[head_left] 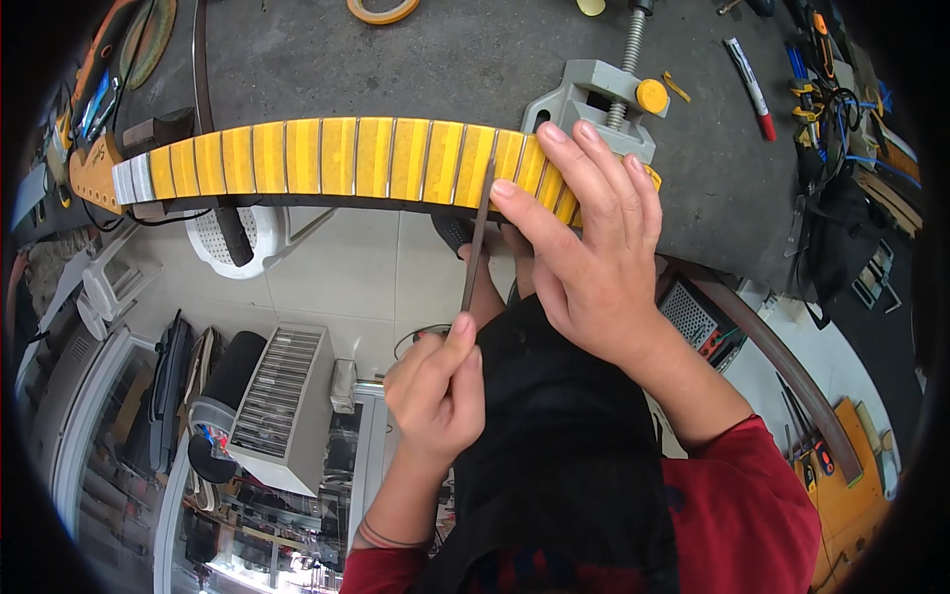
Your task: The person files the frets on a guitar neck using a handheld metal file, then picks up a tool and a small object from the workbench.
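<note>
File [476,252] laid across taped guitar neck [336,158]

Left hand [435,391] is closed around the lower end of the slim dark file, its fingers curled tight and hiding whatever handle there may be. From that fist the file slants up, its tip over the neck, toward the right-hand part of the frets [390,158]. Whether its edge bears on a fret or lies just beside one is hard to tell from this height.

Right hand [599,228] is spread palm down, fingers extended and loosely parted rather than wrapped around anything. One fingertip lies against the file near its tip; the others reach over the neck toward the grey vise [584,84].

The neck lies along the near edge of the dark bench [455,69], its pale wooden headstock [92,180] at the left and its other end partly under the right hand, next to the vise. Yellow strips [411,158] cover the wood between frets, with silvery ones beside the headstock.

A round yellow knob [651,95] sits at the vise's right side. Further right lies a white marker with a red cap [749,89]; a tape roll [383,12] shows at the top. Below the bench stands a white stool [257,252].
</note>
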`<control>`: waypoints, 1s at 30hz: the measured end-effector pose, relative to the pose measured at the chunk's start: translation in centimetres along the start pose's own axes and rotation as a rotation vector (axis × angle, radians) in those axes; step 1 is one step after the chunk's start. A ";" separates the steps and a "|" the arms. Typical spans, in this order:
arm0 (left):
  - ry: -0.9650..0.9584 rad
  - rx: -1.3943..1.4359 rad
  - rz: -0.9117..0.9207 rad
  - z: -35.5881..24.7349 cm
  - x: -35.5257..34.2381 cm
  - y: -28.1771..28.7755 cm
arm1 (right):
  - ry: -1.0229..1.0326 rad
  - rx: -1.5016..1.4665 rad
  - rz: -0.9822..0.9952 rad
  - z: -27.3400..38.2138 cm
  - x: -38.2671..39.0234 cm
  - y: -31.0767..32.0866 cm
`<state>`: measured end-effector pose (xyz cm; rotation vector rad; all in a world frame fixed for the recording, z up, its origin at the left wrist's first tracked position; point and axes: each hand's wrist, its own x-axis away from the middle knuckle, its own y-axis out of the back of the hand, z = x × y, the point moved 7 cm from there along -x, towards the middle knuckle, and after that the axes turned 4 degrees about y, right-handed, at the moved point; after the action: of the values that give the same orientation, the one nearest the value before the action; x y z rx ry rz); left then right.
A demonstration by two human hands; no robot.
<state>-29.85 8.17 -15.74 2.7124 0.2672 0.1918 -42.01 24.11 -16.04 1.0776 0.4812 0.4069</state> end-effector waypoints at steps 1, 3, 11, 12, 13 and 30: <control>-0.002 0.005 0.001 -0.1 -0.5 -0.2 | 0.008 0.008 0.009 0.1 0.0 -0.1; -0.008 -0.001 0.016 -0.7 -2.8 -0.7 | 0.001 0.006 0.009 0.1 0.1 -0.1; -0.073 -0.086 -0.041 -0.9 -1.0 -0.4 | -0.008 0.002 0.001 -0.1 0.1 0.0; -0.047 -0.173 -0.017 -1.3 -0.6 -0.2 | -0.004 0.002 0.008 0.0 0.1 0.0; -0.047 -0.171 -0.016 -1.3 -0.9 -0.4 | 0.000 0.002 0.016 0.1 0.1 -0.1; -0.114 -0.184 -0.070 -2.3 -7.8 -2.5 | -0.009 -0.030 0.024 0.3 -0.2 -0.1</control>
<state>-38.19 9.58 -15.42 2.5170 0.2953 0.0395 -42.01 23.75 -16.02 1.0562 0.4530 0.4285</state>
